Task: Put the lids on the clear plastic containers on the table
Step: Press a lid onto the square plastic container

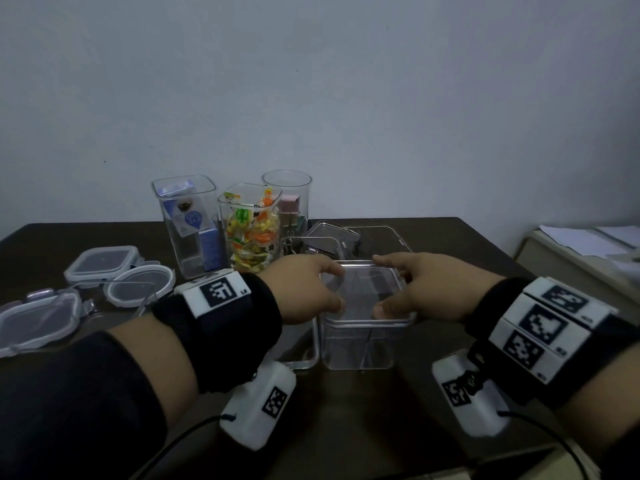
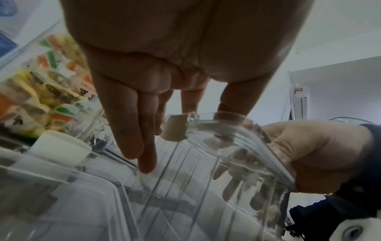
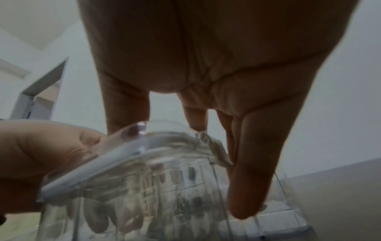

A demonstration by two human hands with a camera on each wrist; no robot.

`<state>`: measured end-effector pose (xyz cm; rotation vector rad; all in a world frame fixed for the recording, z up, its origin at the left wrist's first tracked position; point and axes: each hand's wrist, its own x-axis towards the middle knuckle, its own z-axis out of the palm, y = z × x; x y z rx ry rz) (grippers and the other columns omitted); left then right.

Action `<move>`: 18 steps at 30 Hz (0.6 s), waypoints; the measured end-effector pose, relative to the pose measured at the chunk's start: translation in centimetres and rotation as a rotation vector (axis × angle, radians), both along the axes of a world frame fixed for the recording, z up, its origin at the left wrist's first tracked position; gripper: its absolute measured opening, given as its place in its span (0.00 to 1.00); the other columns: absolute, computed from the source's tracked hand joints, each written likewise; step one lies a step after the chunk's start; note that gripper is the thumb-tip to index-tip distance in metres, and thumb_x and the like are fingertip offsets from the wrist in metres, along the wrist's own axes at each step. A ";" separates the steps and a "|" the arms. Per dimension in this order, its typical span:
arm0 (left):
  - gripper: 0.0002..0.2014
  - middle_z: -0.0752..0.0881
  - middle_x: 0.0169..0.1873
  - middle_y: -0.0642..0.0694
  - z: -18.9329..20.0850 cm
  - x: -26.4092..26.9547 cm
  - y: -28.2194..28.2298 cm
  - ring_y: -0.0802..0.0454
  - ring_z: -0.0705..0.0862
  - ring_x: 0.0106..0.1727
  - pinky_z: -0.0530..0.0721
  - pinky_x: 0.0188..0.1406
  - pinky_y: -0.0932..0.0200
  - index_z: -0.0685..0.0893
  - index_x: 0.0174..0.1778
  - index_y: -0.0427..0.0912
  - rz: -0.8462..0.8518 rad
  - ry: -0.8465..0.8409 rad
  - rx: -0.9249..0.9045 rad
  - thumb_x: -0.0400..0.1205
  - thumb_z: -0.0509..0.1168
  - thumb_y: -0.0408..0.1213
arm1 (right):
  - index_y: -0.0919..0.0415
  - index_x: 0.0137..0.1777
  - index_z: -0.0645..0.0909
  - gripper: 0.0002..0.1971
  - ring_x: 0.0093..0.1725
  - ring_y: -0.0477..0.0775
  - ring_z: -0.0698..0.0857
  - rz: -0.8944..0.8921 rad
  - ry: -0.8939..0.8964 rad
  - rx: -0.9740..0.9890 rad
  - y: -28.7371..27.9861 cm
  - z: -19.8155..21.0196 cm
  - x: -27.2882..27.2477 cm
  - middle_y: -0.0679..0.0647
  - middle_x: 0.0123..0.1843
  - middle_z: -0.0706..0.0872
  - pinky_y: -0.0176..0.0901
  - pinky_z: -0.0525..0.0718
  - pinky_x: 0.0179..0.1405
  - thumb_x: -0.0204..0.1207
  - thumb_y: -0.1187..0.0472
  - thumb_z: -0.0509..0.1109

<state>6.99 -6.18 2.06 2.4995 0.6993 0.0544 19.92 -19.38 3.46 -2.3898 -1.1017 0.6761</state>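
A clear square lid (image 1: pixel 363 287) lies on the rim of a clear square container (image 1: pixel 363 344) at the table's middle. My left hand (image 1: pixel 337 287) grips the lid's left edge between thumb and fingers, and my right hand (image 1: pixel 379 285) grips its right edge the same way. In the left wrist view my fingers (image 2: pixel 132 130) reach down past the lid (image 2: pixel 253 143) and the container (image 2: pixel 195 195). The right wrist view shows the lid (image 3: pixel 123 159) on the container (image 3: pixel 164 203), with my fingers (image 3: pixel 253 163) at its side. I cannot tell if the lid is pressed fully home.
Behind stand open containers: one with blue packets (image 1: pixel 188 220), one with sweets (image 1: pixel 251 226), a round one (image 1: pixel 289 199) and a low one (image 1: pixel 377 240). Another clear container (image 1: pixel 298 348) sits under my left wrist. Loose lids (image 1: pixel 104 263) (image 1: pixel 140 287) (image 1: pixel 34 320) lie at left. Papers (image 1: pixel 588 244) lie at right.
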 end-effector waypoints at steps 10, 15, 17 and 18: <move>0.29 0.64 0.78 0.50 -0.6 0.0 0.1 0.51 0.70 0.75 0.71 0.70 0.57 0.72 0.74 0.57 -0.001 -0.005 0.091 0.75 0.70 0.49 | 0.42 0.80 0.64 0.41 0.61 0.54 0.83 0.033 -0.174 -0.078 -0.4 0.2 -0.4 0.54 0.73 0.77 0.40 0.81 0.55 0.67 0.43 0.77; 0.30 0.64 0.76 0.48 -0.8 0.1 -0.1 0.49 0.70 0.74 0.71 0.75 0.52 0.72 0.75 0.56 0.005 0.016 0.170 0.75 0.68 0.51 | 0.47 0.78 0.68 0.40 0.71 0.53 0.78 0.032 -0.329 -0.129 -0.4 0.3 -0.6 0.53 0.73 0.79 0.44 0.75 0.68 0.66 0.37 0.74; 0.30 0.64 0.75 0.48 -0.7 0.1 -0.1 0.49 0.71 0.73 0.72 0.74 0.52 0.71 0.75 0.57 0.003 0.018 0.171 0.76 0.68 0.51 | 0.47 0.77 0.70 0.39 0.70 0.54 0.78 0.034 -0.321 -0.125 -0.5 0.3 -0.7 0.54 0.72 0.80 0.43 0.74 0.66 0.66 0.37 0.74; 0.30 0.64 0.75 0.48 -0.7 0.1 -0.2 0.49 0.71 0.73 0.72 0.73 0.52 0.70 0.75 0.57 0.000 0.018 0.169 0.76 0.68 0.51 | 0.47 0.76 0.71 0.38 0.70 0.54 0.78 0.034 -0.311 -0.118 -0.5 0.2 -0.7 0.54 0.71 0.80 0.42 0.74 0.66 0.66 0.38 0.75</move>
